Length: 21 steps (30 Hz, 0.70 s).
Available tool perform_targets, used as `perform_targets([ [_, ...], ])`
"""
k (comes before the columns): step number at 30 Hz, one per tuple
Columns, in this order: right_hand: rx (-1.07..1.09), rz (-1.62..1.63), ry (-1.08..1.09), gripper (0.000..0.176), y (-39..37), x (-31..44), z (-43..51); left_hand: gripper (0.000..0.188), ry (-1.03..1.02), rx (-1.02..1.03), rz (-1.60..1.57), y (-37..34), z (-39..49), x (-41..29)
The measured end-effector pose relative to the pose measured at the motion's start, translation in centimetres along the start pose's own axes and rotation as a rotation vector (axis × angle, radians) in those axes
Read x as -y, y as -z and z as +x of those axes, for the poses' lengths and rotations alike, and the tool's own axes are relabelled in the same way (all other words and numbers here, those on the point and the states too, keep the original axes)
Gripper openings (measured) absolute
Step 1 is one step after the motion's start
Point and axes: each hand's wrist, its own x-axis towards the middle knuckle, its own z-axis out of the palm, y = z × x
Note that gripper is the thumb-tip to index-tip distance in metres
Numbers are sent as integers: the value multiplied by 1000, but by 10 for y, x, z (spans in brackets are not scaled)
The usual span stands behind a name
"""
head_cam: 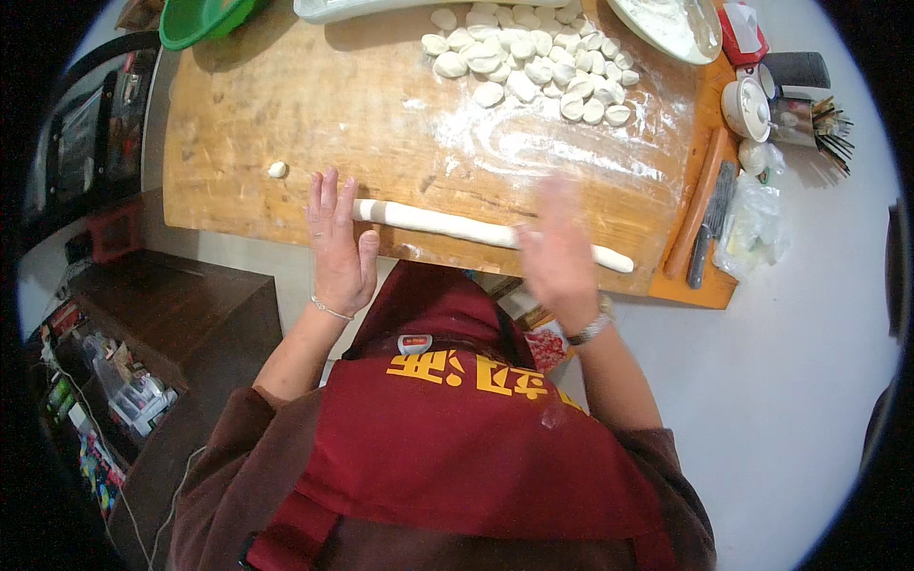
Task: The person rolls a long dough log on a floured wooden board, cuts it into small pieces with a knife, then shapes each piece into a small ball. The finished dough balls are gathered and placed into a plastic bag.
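A long, thin rope of white dough (450, 223) lies along the near edge of a wooden board (285, 107). At its left end is my left hand (339, 243), flat with the thumb apart from the fingers. My right hand (560, 250), blurred, lies over the rope towards its right end, and the tip of the dough shows beyond it. Neither hand is closed around the dough. A small lump of dough (277, 169) sits on the board, up and left of my left hand. Many flattened dough pieces (523, 86) are heaped at the far right, beside scattered flour.
Along the board's right side lie a rolling pin (696, 203) and a kitchen knife (707, 239). A plastic bag (753, 225), a lidded white pot (746, 108) and a chopstick holder (792, 121) stand beyond. A green basin (203, 25) and a bowl of flour (675, 28) are at the far edge.
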Motion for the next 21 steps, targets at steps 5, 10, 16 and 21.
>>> perform_targets([
  [5,-299,-27,-352,71,15,-46,30,59,-13,1,34,2,-4,2],
  [10,-33,33,18,66,-8,1,41,61,-47,33,2,0,11,-13],
  [16,-251,180,-158,56,12,-23,-5,73,23,261,175,-43,81,-50],
  [21,-417,327,-376,57,18,-73,-6,83,-156,504,136,-80,92,-111],
])
